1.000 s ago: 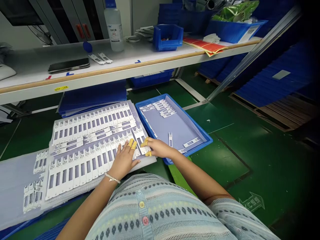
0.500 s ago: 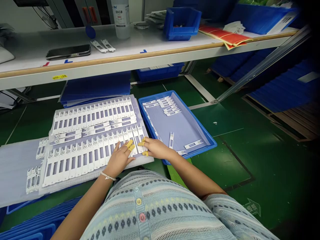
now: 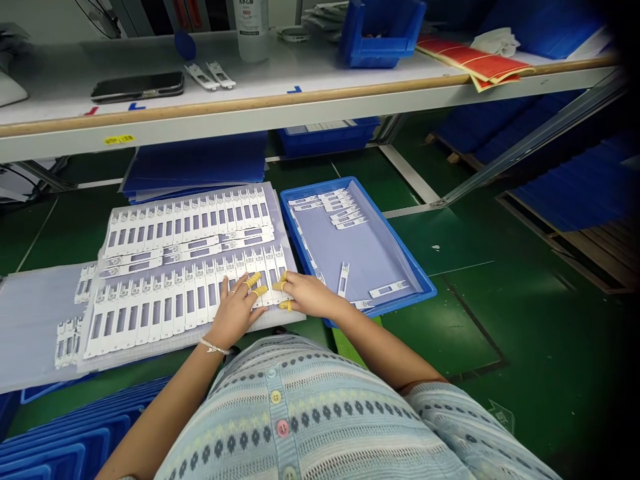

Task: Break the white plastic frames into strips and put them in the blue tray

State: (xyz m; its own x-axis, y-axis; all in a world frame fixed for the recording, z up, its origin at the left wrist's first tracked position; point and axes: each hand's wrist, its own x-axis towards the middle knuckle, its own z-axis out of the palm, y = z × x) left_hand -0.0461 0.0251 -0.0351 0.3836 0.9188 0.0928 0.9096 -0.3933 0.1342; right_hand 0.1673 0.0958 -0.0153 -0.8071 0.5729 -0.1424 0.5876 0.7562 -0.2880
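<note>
A sheet of white slotted strips point(image 3: 165, 300) lies in rows on a pale board point(image 3: 30, 333) on the floor. My left hand point(image 3: 235, 310) rests flat on the near row's right end, fingers spread, yellow cots on two fingertips. My right hand point(image 3: 305, 293) pinches the rightmost strip point(image 3: 279, 267) at the sheet's edge with yellow-capped thumb and forefinger. A second row of strips point(image 3: 190, 223) lies farther back.
A blue tray point(image 3: 420, 277) to the right holds several loose strips point(image 3: 340, 210). Blue sheets point(image 3: 200, 163) lie under a white bench point(image 3: 250, 100) carrying a phone point(image 3: 137, 85), bottle point(image 3: 250, 27), blue bin point(image 3: 380, 30) and red papers point(image 3: 475, 63). Stacked blue trays point(image 3: 65, 447) sit at lower left.
The view has tilted down and left a little. Both hands stay at the sheet's right end; the right fingers have closed further on the end strip.
</note>
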